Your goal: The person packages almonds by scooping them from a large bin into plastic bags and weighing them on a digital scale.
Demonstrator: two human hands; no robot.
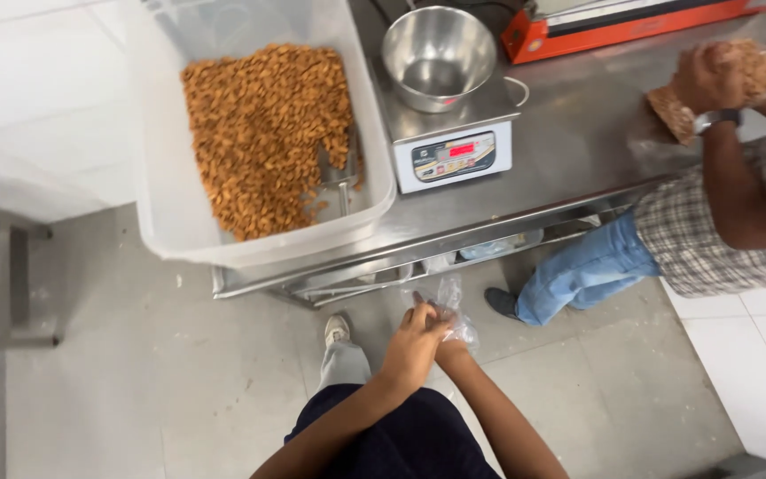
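Below the edge of the steel table (578, 133), in front of the wearer's lap, both of the person's own hands meet over one clear plastic bag (450, 297). Both forearms rise from the bottom of the view and converge, the left crossing over the right at the wrist. The left hand (414, 341) lies on top, knuckles up, its fingers curled and pinching the crumpled film. The right hand (452, 348) sits mostly hidden beneath it and behind the bag; it touches the plastic, but whether its fingers close on it cannot be told. The bag hangs in the air above the tiled floor (179, 390), near the table's lower rail.

One large translucent tub (161, 177) stands on the table at the left, holding a heap of brown nuts (263, 133) with one metal scoop (339, 173) lying in them. Just beside the tub is one white digital scale (454, 151) with one empty steel bowl (438, 55) resting on its platform. One orange sealing machine (613, 22) lies along the far edge.

At the right a second person in a checked shirt and jeans leans over the table. One hand (707, 80) of theirs, with a wristwatch (718, 117) on the wrist, grips one filled bag of nuts (755, 75).
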